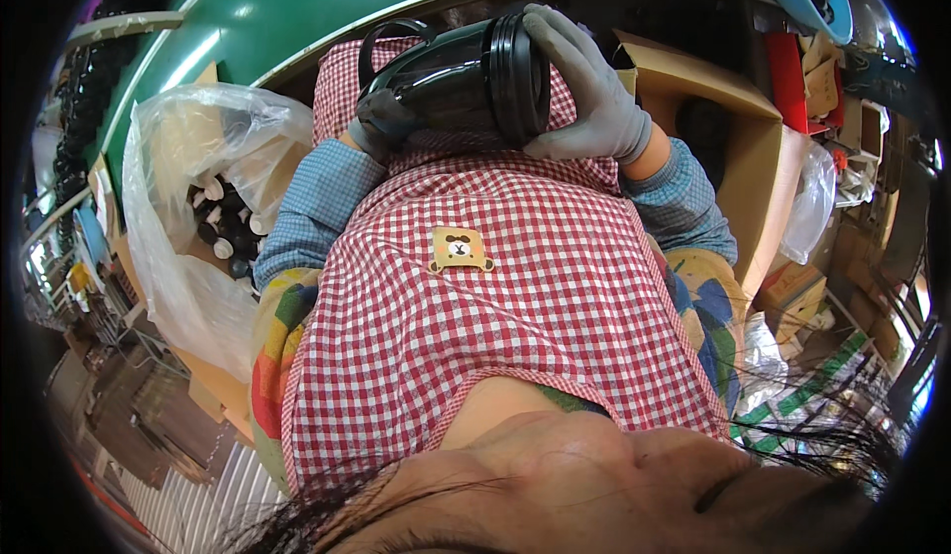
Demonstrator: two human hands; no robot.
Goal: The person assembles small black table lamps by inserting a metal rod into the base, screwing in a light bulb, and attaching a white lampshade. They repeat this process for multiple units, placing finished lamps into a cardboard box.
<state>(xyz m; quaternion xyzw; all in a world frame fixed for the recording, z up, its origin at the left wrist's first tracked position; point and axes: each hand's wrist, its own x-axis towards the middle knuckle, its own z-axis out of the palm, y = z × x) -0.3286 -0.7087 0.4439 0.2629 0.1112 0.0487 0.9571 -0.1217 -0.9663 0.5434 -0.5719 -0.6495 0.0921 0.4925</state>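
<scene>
A glossy black mug [436,84] with a loop handle lies on its side above my lap, its ringed rim end toward the right. My left hand [381,123], in a grey glove, holds it from below near the handle end; most of those fingers are hidden behind the mug. At the other end my right hand [599,99], also gloved, spans the rim, with fingertips on the upper edge and the thumb along the lower edge. Whether a separate ring or lid sits on that rim, I cannot tell.
To the left, a box lined with a clear plastic bag [163,198] holds several black and white parts [226,222]. An open cardboard box [758,168] stands on the right. Ahead runs a green work surface [297,4], with a blue basin [807,4] at the far right.
</scene>
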